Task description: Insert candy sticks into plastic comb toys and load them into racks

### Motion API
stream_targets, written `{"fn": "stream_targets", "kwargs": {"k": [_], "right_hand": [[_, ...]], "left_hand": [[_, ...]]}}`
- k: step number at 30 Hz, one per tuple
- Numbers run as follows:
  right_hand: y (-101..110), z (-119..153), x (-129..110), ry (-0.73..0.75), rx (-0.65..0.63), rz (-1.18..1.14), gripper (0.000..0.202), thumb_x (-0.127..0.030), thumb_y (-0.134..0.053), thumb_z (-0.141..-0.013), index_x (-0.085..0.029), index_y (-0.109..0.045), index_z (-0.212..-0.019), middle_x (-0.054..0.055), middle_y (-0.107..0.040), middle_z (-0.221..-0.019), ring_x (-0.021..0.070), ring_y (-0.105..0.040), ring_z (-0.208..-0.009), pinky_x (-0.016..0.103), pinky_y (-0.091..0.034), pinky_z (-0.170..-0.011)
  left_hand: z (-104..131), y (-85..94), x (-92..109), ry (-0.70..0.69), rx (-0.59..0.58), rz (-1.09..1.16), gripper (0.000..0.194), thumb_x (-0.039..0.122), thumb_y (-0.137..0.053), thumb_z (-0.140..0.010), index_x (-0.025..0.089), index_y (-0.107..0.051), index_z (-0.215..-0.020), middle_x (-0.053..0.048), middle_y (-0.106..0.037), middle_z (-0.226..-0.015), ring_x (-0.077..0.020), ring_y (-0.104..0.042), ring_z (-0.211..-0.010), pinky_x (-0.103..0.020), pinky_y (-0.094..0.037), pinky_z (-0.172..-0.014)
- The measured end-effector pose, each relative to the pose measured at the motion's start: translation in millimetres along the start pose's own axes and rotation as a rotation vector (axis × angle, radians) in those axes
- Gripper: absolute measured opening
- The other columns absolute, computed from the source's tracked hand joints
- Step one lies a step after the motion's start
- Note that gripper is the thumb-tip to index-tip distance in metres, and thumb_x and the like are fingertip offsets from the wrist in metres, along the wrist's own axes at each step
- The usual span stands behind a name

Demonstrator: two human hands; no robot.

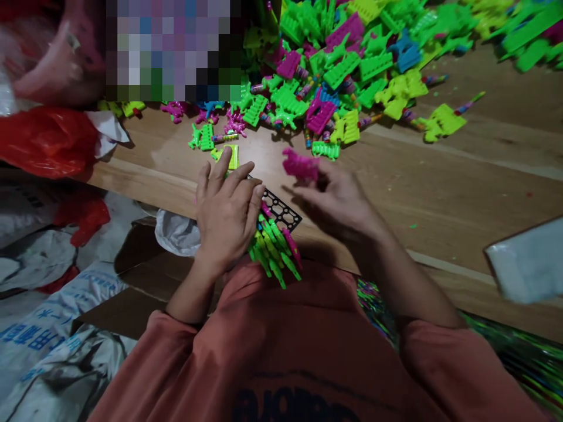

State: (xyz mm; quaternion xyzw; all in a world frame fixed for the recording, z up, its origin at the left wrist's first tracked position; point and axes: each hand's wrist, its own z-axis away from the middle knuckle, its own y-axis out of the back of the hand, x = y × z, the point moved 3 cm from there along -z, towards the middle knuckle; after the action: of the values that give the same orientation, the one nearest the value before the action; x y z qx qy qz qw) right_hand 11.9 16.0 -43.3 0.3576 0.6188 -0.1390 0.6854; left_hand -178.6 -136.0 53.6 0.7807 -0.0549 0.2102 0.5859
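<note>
My right hand [336, 196] holds a pink plastic piece [301, 166] between thumb and fingers, a little above the wooden table. My left hand [231, 205] lies flat with its fingers spread, over the left part of a black grid rack [281, 211] at the table's front edge. Several green, yellow and pink pieces [275, 246] stick out of the rack toward my body, beside my left thumb. A yellow piece [232, 157] lies just beyond my left fingertips. What is under my left palm is hidden.
A large pile of green, pink, yellow and blue plastic pieces [343, 64] covers the back of the table [497, 193]. A red plastic bag [48, 140] lies at the left. A pale flat tray [528, 258] is at the right, and an open cardboard box [145, 258] stands below the left edge.
</note>
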Motion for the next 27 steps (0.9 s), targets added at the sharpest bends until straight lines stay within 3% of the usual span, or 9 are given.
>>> {"fn": "stream_targets", "kwargs": {"k": [5, 9, 14, 16, 19, 21, 23, 25, 27], "right_hand": [[-45.8, 3.9, -24.9, 0.010, -0.148, -0.095, 0.030, -0.055, -0.072, -0.110, -0.025, -0.075, -0.108, 0.008, -0.080, -0.108, 0.0270, -0.074, -0.097, 0.043, -0.062, -0.089], [-53.5, 6.3, -22.0, 0.188, -0.199, 0.126, 0.023, -0.044, -0.059, -0.116, -0.026, -0.073, -0.111, 0.011, -0.079, -0.113, 0.0314, -0.070, -0.105, 0.050, -0.059, -0.100], [-66.5, 11.3, -25.2, 0.297, -0.252, 0.323, 0.016, -0.036, -0.052, -0.116, -0.027, -0.065, -0.111, 0.012, -0.072, -0.116, 0.0336, -0.063, -0.109, 0.052, -0.056, -0.101], [-63.8, 6.6, -25.9, 0.315, -0.310, 0.297, 0.015, -0.033, -0.053, -0.116, -0.027, -0.066, -0.112, 0.012, -0.073, -0.119, 0.0319, -0.064, -0.112, 0.050, -0.057, -0.102], [-27.0, -9.3, -19.3, 0.298, -0.268, 0.271, 0.012, -0.028, -0.059, -0.113, -0.027, -0.070, -0.118, 0.009, -0.075, -0.118, 0.0279, -0.067, -0.110, 0.046, -0.058, -0.100], [23.5, -23.0, -7.9, 0.181, -0.016, 0.363, 0.017, -0.026, -0.065, -0.111, -0.027, -0.073, -0.125, 0.009, -0.076, -0.122, 0.0259, -0.069, -0.109, 0.043, -0.058, -0.098], [83.5, -32.9, 7.5, -0.018, 0.358, 0.556, 0.017, -0.023, -0.071, -0.107, -0.027, -0.076, -0.122, 0.009, -0.077, -0.122, 0.0251, -0.067, -0.109, 0.043, -0.055, -0.102], [129.3, -39.4, 23.8, -0.144, 0.526, 0.630, 0.019, -0.009, -0.068, -0.101, -0.021, -0.077, -0.113, 0.018, -0.075, -0.128, 0.0285, -0.063, -0.115, 0.051, -0.048, -0.110], [153.9, -41.8, 38.2, -0.236, 0.595, 0.655, 0.023, 0.000, -0.072, -0.089, -0.021, -0.074, -0.099, 0.021, -0.074, -0.122, 0.0298, -0.059, -0.113, 0.054, -0.045, -0.112]], "left_hand": [[0.2, -1.9, -0.5, -0.005, 0.003, -0.042, 0.039, 0.048, -0.043, -0.123, 0.031, -0.077, -0.121, -0.002, -0.083, -0.147, -0.0296, -0.057, -0.167, -0.063, -0.039, -0.144], [-1.0, 0.0, -2.9, 0.022, -0.059, -0.005, 0.041, 0.049, -0.040, -0.123, 0.030, -0.076, -0.123, -0.003, -0.081, -0.149, -0.0320, -0.053, -0.170, -0.069, -0.030, -0.148], [-0.9, 3.5, 6.3, -0.012, -0.133, 0.084, 0.041, 0.063, -0.046, -0.118, 0.038, -0.074, -0.137, -0.002, -0.068, -0.170, -0.0379, -0.044, -0.175, -0.078, -0.002, -0.151], [-0.6, 1.0, 11.5, -0.069, -0.158, 0.110, 0.040, 0.063, -0.048, -0.118, 0.039, -0.074, -0.137, -0.003, -0.070, -0.168, -0.0388, -0.046, -0.174, -0.079, -0.005, -0.150], [-2.1, -4.8, 14.6, -0.129, -0.149, 0.143, 0.032, 0.050, -0.051, -0.118, 0.035, -0.078, -0.128, -0.004, -0.083, -0.146, -0.0373, -0.060, -0.163, -0.079, -0.020, -0.149], [-4.6, -7.4, 13.7, -0.115, -0.108, 0.158, 0.027, 0.041, -0.054, -0.117, 0.033, -0.079, -0.122, -0.004, -0.087, -0.134, -0.0351, -0.066, -0.158, -0.076, -0.025, -0.148], [-7.5, -9.0, 13.1, -0.098, -0.062, 0.161, 0.024, 0.036, -0.056, -0.116, 0.032, -0.079, -0.118, -0.003, -0.088, -0.130, -0.0336, -0.069, -0.155, -0.074, -0.028, -0.148], [-10.1, -10.0, 13.4, -0.087, -0.025, 0.149, 0.023, 0.034, -0.055, -0.116, 0.031, -0.078, -0.116, -0.002, -0.088, -0.128, -0.0328, -0.070, -0.152, -0.072, -0.030, -0.148], [-11.9, -10.8, 14.3, -0.083, -0.007, 0.135, 0.023, 0.035, -0.055, -0.116, 0.032, -0.077, -0.112, -0.001, -0.088, -0.126, -0.0320, -0.071, -0.151, -0.071, -0.031, -0.148]]}}
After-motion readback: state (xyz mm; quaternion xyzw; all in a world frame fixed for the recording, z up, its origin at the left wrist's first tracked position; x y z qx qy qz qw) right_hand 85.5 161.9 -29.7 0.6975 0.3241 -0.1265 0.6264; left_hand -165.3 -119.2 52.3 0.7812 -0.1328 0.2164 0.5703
